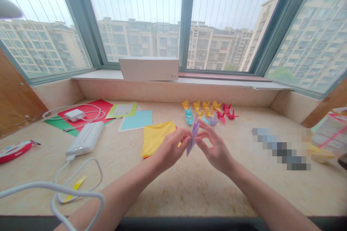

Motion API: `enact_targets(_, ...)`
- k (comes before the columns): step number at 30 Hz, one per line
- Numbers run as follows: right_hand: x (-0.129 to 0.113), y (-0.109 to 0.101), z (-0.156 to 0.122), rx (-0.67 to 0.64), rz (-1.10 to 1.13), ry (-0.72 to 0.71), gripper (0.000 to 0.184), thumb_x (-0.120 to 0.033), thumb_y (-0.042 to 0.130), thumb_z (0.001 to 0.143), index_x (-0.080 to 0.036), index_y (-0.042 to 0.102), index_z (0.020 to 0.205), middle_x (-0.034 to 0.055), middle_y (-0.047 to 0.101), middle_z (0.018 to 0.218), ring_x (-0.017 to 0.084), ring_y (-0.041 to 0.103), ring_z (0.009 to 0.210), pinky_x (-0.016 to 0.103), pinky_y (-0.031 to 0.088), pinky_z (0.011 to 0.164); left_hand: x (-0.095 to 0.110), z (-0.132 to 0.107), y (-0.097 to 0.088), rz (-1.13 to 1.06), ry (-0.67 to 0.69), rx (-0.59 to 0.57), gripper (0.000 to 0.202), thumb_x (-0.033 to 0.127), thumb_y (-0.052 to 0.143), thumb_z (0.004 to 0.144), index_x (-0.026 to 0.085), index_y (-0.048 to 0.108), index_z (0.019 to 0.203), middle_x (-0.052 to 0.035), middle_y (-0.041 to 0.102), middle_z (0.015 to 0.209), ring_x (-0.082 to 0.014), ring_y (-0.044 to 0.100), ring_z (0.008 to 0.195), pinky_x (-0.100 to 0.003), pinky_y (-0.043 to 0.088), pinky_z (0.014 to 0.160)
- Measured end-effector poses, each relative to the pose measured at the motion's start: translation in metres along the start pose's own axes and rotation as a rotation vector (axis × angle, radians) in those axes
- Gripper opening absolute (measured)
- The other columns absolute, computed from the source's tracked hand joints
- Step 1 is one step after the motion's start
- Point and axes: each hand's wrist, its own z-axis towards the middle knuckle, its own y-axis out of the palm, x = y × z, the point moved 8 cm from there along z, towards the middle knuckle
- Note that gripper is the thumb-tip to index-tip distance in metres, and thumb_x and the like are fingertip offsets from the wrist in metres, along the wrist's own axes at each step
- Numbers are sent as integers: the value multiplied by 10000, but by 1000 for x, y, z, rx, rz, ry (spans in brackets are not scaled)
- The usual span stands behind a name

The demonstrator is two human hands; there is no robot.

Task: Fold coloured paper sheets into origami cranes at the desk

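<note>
Both hands meet above the middle of the marble table (189, 187), pinching a small folded purple paper piece (193, 138) that stands upright between them. My left hand (171, 149) grips its left side with thumb and fingers. My right hand (214, 148) pinches its right edge, fingers partly spread. Just behind lies a group of several finished paper cranes (207, 112) in yellow, blue, purple and red. A loose yellow sheet (155, 137) lies flat under and left of my left hand.
Blue (135, 120), green-yellow (121, 110), red (92, 110) and green sheets lie at the back left with a white charger (74, 114) on them. A white power bank (85, 138) with looping cable sits left. A white box (149, 68) rests on the windowsill. A red case (13, 150) is far left.
</note>
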Motion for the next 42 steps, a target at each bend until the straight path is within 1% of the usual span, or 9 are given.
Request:
enact_targets(5, 8, 7, -1, -18, 209, 146, 366, -419, 611, 926, -264, 505, 1240, 90, 688, 1137, 207, 726, 865, 370, 595, 794, 2, -2, 6, 97, 63, -55, 93, 241, 556, 951, 197, 629, 988, -36, 689, 842, -154, 639, 762, -263, 482, 723)
enact_targets(9, 12, 13, -2, -19, 444, 208, 271, -415, 630, 914, -273, 441, 1046, 82, 676, 1188, 199, 730, 893, 359, 590, 795, 3, -1, 1, 133, 51, -5, 88, 267, 664, 885, 186, 633, 897, -35, 679, 841, -146, 633, 733, -250, 491, 694)
enact_targets(13, 9, 17, -3, -46, 501, 242, 246, -365, 631, 918, -271, 422, 1006, 73, 664, 1207, 195, 716, 941, 369, 573, 846, 4, -1, -2, 176, 90, 60, 62, 236, 651, 892, 181, 637, 865, -15, 668, 781, -129, 631, 697, -227, 493, 662)
enact_targets(15, 7, 18, -3, -68, 510, 248, 217, -339, 609, 930, -272, 424, 1021, 71, 649, 1230, 195, 708, 966, 382, 561, 879, 5, -2, -3, 186, 119, 87, 55, 216, 636, 903, 183, 646, 945, -4, 674, 762, -118, 635, 680, -214, 500, 657)
enact_targets(20, 2, 17, -3, -81, 510, 214, 175, -319, 550, 950, -276, 425, 1065, 77, 644, 1236, 212, 686, 1018, 401, 549, 896, 8, -4, -3, 233, 173, 85, 208, 214, 596, 933, 190, 621, 1139, -9, 704, 799, -106, 650, 656, -203, 518, 640)
enact_targets(27, 4, 12, -4, -53, 343, 192, 203, -314, 538, 949, -271, 448, 1126, 76, 664, 1195, 198, 690, 974, 406, 548, 904, 8, -7, -3, 358, 238, 45, 179, 223, 489, 990, 169, 660, 992, -32, 717, 795, -111, 652, 635, -206, 496, 583)
enact_targets(33, 1, 11, -3, -40, 291, 189, 234, -343, 619, 919, -256, 480, 1087, 60, 701, 1087, 206, 722, 939, 402, 577, 877, 16, -8, -6, 562, 354, 34, 272, 226, 502, 987, 185, 572, 1247, -37, 728, 861, -142, 676, 657, -238, 518, 579)
enact_targets(37, 1, 13, -4, -34, 294, 176, 251, -335, 646, 905, -261, 492, 1089, 53, 686, 1091, 207, 725, 941, 396, 586, 873, 31, -11, -4, 788, 499, 28, 298, 175, 492, 966, 154, 556, 1257, -90, 735, 984, -198, 710, 738, -300, 543, 598)
enact_targets(42, -1, 13, -6, 9, 209, 130, 279, -317, 639, 907, -279, 487, 1138, 58, 660, 1150, 204, 716, 941, 395, 580, 878, 30, -11, -1, 864, 478, 40, 303, 149, 486, 964, 103, 538, 1259, -68, 739, 853, -203, 707, 685, -302, 531, 562)
